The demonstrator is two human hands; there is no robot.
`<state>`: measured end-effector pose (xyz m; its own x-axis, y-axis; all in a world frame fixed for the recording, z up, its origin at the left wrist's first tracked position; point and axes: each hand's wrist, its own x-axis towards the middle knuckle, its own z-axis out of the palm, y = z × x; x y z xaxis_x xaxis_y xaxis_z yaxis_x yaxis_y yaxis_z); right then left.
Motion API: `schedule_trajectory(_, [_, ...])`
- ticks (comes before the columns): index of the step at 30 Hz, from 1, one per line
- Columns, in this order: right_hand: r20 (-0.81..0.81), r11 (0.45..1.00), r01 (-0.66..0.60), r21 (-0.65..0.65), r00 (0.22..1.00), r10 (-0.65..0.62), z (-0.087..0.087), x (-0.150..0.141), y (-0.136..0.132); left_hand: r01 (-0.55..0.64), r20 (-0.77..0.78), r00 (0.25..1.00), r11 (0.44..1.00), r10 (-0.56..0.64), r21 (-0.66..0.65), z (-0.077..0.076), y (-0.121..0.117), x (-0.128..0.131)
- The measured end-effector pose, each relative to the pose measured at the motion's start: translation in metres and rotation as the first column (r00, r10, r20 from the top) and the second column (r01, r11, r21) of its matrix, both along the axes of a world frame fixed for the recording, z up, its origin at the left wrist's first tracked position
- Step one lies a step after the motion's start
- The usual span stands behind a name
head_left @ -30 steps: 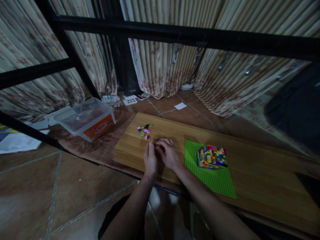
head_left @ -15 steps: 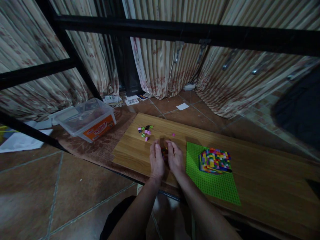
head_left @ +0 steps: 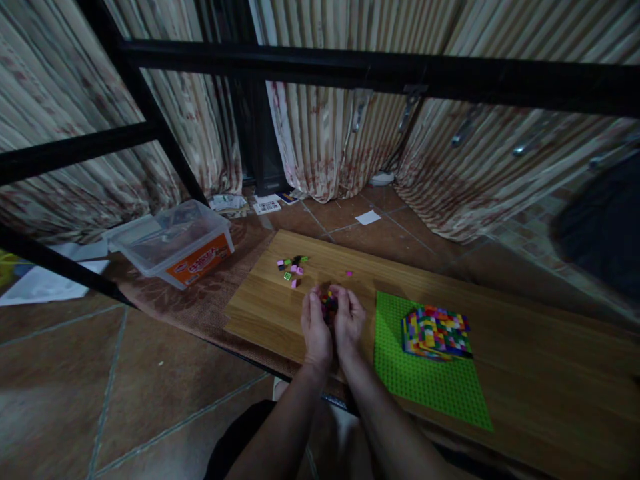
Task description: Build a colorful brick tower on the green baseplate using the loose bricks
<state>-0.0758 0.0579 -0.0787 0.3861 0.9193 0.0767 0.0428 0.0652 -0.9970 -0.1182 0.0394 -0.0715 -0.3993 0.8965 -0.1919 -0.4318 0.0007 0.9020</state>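
Note:
My left hand (head_left: 317,327) and my right hand (head_left: 349,320) are cupped toward each other low over the wooden board (head_left: 260,300), fingers curled in around a heap of small coloured building bricks (head_left: 329,303). The palms hide most of that heap. Just beyond my fingertips one pink brick (head_left: 349,273) lies by itself. Farther left a loose group of pink, green and black bricks (head_left: 295,269) is scattered. On the right, a multicoloured block built of bricks (head_left: 435,331) stands on a green baseplate (head_left: 400,380).
A clear plastic tub (head_left: 175,233) with an orange label sits left of the board on a reddish-brown mat (head_left: 190,307). Black metal rails (head_left: 320,60) cross in front of striped curtains (head_left: 320,133). Papers (head_left: 369,217) lie on the tiled floor behind the board.
My hands have parted slightly and then closed in around the heap of bricks, which now shows between them. The lone pink brick has come into sight beyond my fingers. The view has shifted a little.

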Motion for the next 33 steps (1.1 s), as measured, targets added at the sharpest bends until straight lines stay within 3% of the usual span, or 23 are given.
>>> schedule_trajectory(8, [0.014, 0.998, -0.033, 0.048, 0.999, 0.032, 0.007, 0.017, 0.007, -0.08, 0.121, 0.99, 0.996, 0.076, 0.026, 0.004, 0.003, -0.004])
schedule_trajectory(11, [0.196, 0.988, -0.147, 0.053, 0.971, 0.134, 0.01, 0.038, 0.006, -0.102, 0.207, 0.973, 0.995, 0.102, -0.011, 0.009, 0.008, -0.012])
schedule_trajectory(16, [0.562, 0.957, -0.289, -0.041, 0.785, 0.261, 0.016, 0.063, -0.009, -0.129, 0.16, 0.979, 0.992, 0.129, -0.01, 0.021, 0.007, -0.033])
schedule_trajectory(19, [0.668, 0.935, -0.355, -0.021, 0.691, 0.277, 0.019, 0.064, -0.014, -0.113, 0.082, 0.99, 0.991, 0.119, -0.069, 0.024, -0.021, -0.047])
schedule_trajectory(22, [0.707, 0.906, -0.423, -0.02, 0.635, 0.312, 0.019, 0.062, -0.013, -0.045, 0.061, 0.996, 0.971, 0.061, -0.236, 0.019, -0.074, -0.056])
schedule_trajectory(26, [0.714, 0.894, -0.447, -0.028, 0.617, 0.331, 0.014, 0.062, -0.016, 0.13, 0.263, 0.965, 0.845, 0.013, -0.518, 0.01, -0.14, -0.053])
schedule_trajectory(27, [0.713, 0.898, -0.439, -0.023, 0.623, 0.323, 0.012, 0.063, -0.019, 0.138, 0.285, 0.958, 0.821, 0.031, -0.554, 0.01, -0.148, -0.051])
schedule_trajectory(29, [0.71, 0.911, -0.413, -0.014, 0.637, 0.3, 0.009, 0.065, -0.027, 0.152, 0.333, 0.942, 0.835, 0.04, -0.53, 0.015, -0.154, -0.046])
schedule_trajectory(33, [0.716, 0.919, -0.395, -0.001, 0.641, 0.277, 0.007, 0.07, -0.046, 0.205, 0.439, 0.898, 0.866, 0.018, -0.455, 0.034, -0.144, -0.043])
